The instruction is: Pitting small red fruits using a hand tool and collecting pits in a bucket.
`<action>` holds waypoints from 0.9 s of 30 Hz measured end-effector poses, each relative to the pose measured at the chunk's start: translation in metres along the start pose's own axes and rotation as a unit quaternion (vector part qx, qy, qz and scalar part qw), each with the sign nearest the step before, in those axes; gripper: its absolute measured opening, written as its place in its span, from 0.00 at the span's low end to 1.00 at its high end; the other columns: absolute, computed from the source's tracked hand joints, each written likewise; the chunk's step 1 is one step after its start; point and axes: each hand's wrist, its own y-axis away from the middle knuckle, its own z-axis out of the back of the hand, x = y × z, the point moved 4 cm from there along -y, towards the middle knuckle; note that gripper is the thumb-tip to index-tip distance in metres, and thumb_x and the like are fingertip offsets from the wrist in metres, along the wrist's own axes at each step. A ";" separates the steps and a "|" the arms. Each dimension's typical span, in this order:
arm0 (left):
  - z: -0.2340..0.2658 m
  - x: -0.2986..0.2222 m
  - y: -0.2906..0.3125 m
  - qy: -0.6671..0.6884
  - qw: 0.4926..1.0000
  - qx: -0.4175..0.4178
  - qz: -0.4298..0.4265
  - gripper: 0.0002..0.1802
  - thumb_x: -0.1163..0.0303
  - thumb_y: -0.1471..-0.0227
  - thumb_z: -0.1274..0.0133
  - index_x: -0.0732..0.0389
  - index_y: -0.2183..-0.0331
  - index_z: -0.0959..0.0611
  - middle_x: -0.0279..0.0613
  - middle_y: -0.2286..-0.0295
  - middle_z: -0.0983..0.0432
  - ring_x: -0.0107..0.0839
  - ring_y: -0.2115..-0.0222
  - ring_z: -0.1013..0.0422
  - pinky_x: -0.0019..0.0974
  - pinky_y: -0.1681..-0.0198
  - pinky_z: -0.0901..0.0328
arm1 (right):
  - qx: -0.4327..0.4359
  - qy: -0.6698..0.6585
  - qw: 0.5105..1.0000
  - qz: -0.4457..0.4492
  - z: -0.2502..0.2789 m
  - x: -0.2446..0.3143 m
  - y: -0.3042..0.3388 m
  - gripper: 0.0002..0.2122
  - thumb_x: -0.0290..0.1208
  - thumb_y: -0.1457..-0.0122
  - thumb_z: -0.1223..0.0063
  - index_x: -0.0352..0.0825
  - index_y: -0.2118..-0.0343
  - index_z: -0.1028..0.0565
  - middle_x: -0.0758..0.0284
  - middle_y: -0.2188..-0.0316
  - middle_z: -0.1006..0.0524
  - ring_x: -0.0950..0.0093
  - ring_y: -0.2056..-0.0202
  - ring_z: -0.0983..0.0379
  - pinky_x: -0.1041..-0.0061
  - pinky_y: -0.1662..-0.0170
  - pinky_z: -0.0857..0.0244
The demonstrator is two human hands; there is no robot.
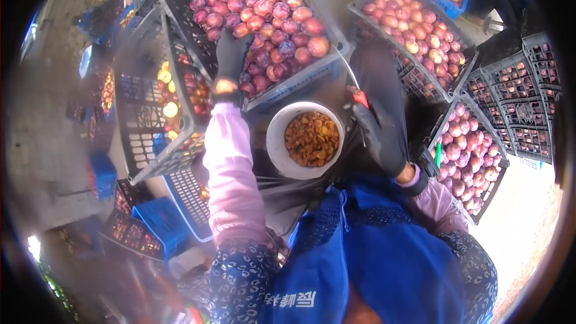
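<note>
Plums [264, 9] fill the dark crate [294, 88] ahead. The gloved left hand [233, 57] reaches onto them; I cannot tell whether its fingers are closed. The gloved right hand's [379, 137] fingers are clamped on a red-handled knife [360, 97]. Between the forearms sits a white bucket [277, 150] of brown pieces [312, 139].

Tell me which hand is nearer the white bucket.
Right. The right hand is just right of the white bucket, holding a red-handled tool; the left hand is farther off, ahead and to the bucket's left, at the plums in a crate.
</note>
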 end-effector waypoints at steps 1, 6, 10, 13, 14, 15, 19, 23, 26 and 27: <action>-0.013 0.013 -0.013 -0.075 0.995 0.044 0.041 0.35 0.56 0.62 0.39 0.75 0.58 0.27 0.63 0.59 0.26 0.51 0.56 0.29 0.44 0.55 0.35 | -0.014 0.056 0.998 -0.031 0.010 0.009 0.004 0.11 0.32 0.35 0.54 0.28 0.60 0.27 0.73 0.76 0.29 0.85 0.76 0.35 0.82 0.73 0.40; -0.050 0.064 -0.042 -0.114 0.981 0.114 0.110 0.36 0.56 0.67 0.36 0.75 0.61 0.26 0.58 0.64 0.24 0.47 0.62 0.26 0.42 0.61 0.33 | 0.009 0.033 0.994 -0.099 0.023 0.018 0.011 0.11 0.31 0.35 0.54 0.27 0.59 0.27 0.72 0.75 0.28 0.85 0.74 0.35 0.84 0.70 0.39; -0.050 0.044 -0.027 -0.147 0.988 0.036 0.042 0.31 0.57 0.68 0.36 0.74 0.67 0.22 0.61 0.69 0.23 0.52 0.66 0.26 0.43 0.64 0.33 | 0.042 0.061 0.994 -0.085 0.023 0.009 0.007 0.11 0.31 0.35 0.54 0.27 0.58 0.27 0.71 0.76 0.28 0.86 0.73 0.35 0.83 0.69 0.39; -0.046 0.019 -0.021 0.076 0.985 0.110 0.106 0.19 0.69 0.60 0.41 0.68 0.63 0.20 0.40 0.69 0.23 0.25 0.74 0.30 0.32 0.72 0.32 | 0.052 0.031 0.996 -0.058 0.024 -0.005 0.005 0.12 0.31 0.36 0.54 0.27 0.56 0.28 0.70 0.75 0.27 0.86 0.72 0.34 0.82 0.68 0.37; -0.033 0.039 -0.022 0.073 0.987 0.097 0.106 0.19 0.69 0.60 0.41 0.68 0.63 0.20 0.40 0.69 0.23 0.25 0.74 0.30 0.32 0.72 0.32 | 0.063 0.029 0.996 -0.051 0.021 0.000 0.003 0.12 0.31 0.36 0.54 0.27 0.56 0.28 0.70 0.75 0.27 0.86 0.72 0.34 0.82 0.68 0.37; -0.030 0.032 -0.021 0.124 0.983 0.131 0.030 0.18 0.68 0.57 0.42 0.66 0.62 0.20 0.39 0.67 0.23 0.25 0.73 0.29 0.32 0.72 0.32 | 0.075 0.012 0.994 -0.079 0.020 0.002 0.003 0.13 0.32 0.36 0.53 0.27 0.55 0.28 0.69 0.75 0.26 0.86 0.71 0.34 0.81 0.67 0.37; -0.035 0.010 -0.002 0.517 0.827 0.182 0.124 0.17 0.59 0.47 0.49 0.58 0.58 0.22 0.40 0.63 0.25 0.31 0.68 0.28 0.36 0.67 0.31 | 0.109 -0.051 0.985 -0.123 0.009 -0.009 0.008 0.14 0.34 0.37 0.51 0.28 0.55 0.27 0.68 0.75 0.27 0.86 0.72 0.34 0.80 0.67 0.36; -0.019 -0.020 0.029 0.755 0.600 0.198 0.174 0.27 0.53 0.48 0.49 0.62 0.53 0.30 0.51 0.56 0.29 0.43 0.56 0.32 0.46 0.57 0.33 | 0.117 -0.026 0.988 -0.099 -0.004 -0.006 0.017 0.15 0.37 0.36 0.52 0.27 0.57 0.26 0.69 0.77 0.28 0.85 0.74 0.36 0.80 0.70 0.37; -0.002 -0.026 0.053 0.790 0.581 0.130 0.143 0.26 0.60 0.50 0.46 0.63 0.52 0.30 0.54 0.55 0.30 0.46 0.51 0.34 0.51 0.52 0.35 | 0.141 -0.020 0.982 -0.121 -0.005 -0.010 0.025 0.16 0.39 0.36 0.53 0.28 0.59 0.26 0.69 0.79 0.28 0.85 0.76 0.36 0.80 0.72 0.38; 0.004 -0.023 0.062 0.765 0.625 0.074 0.135 0.26 0.61 0.50 0.46 0.64 0.52 0.30 0.53 0.54 0.30 0.45 0.54 0.32 0.48 0.53 0.33 | 0.142 -0.014 0.981 -0.130 -0.005 -0.013 0.029 0.16 0.39 0.35 0.54 0.28 0.58 0.26 0.69 0.78 0.28 0.85 0.76 0.35 0.81 0.72 0.39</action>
